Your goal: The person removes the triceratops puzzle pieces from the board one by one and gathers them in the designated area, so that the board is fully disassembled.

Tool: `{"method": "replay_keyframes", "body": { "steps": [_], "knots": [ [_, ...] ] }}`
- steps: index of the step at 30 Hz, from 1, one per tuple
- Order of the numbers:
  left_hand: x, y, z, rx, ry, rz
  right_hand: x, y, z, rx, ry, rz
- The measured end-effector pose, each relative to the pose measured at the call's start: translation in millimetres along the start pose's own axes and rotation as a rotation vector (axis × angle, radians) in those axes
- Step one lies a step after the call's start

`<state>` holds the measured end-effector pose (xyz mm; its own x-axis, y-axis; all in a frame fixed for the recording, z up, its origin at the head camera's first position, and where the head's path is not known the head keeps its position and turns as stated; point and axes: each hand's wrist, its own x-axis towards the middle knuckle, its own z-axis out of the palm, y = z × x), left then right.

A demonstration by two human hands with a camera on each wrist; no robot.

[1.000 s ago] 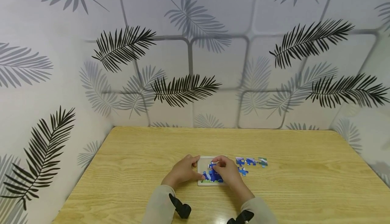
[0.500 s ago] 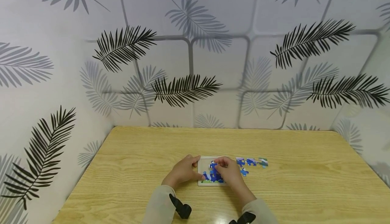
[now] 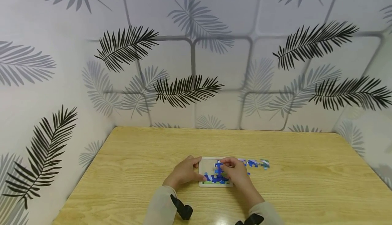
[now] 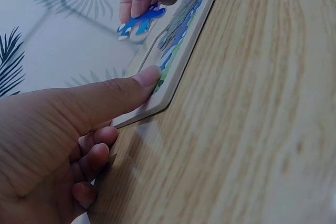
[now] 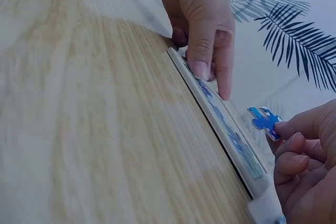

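Observation:
A shallow jigsaw tray [image 3: 209, 158] with a pale rim lies on the table, joined blue and green pieces [image 3: 210, 178] along its near side. My left hand [image 3: 183, 171] holds the tray's left side, its thumb [image 4: 145, 80] resting over the rim and the index finger at the far corner. Above the tray, my right hand [image 3: 238, 175] pinches a blue jigsaw piece [image 5: 265, 123] between thumb and fingers. In the left wrist view this piece [image 4: 140, 23] hangs apart from the tray, tilted. The right hand hides part of the tray's right side in the head view.
Several loose jigsaw pieces [image 3: 252, 163] lie right of the tray, some partly hidden behind the right hand. The wooden table [image 3: 147, 150] ends at a leaf-patterned wall [image 3: 220, 109]. Black wrist cameras [image 3: 184, 212] sit on both sleeves.
My right hand has shifted slightly to the right with the pinched piece, uncovering more joined pieces and the tray's near edge. My left hand stays at the tray's left side.

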<state>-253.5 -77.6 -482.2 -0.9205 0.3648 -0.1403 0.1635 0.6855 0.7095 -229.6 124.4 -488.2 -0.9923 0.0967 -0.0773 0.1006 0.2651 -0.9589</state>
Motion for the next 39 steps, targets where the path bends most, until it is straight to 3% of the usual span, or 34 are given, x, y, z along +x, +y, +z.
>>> {"method": "replay_keyframes", "body": {
  "steps": [26,31,39],
  "knots": [
    [0.6,-1.9,2.4,-0.018,-0.001,-0.001,-2.0,24.2,-91.0,-0.014,0.064,0.063],
    [1.1,-1.9,3.5,-0.011,0.001,-0.003,-4.3,28.7,-102.7,-0.033,0.087,0.097],
    [2.7,-3.6,2.7,-0.006,-0.001,-0.005,-5.5,33.1,-107.8,-0.082,0.105,0.076]
  ]
}}
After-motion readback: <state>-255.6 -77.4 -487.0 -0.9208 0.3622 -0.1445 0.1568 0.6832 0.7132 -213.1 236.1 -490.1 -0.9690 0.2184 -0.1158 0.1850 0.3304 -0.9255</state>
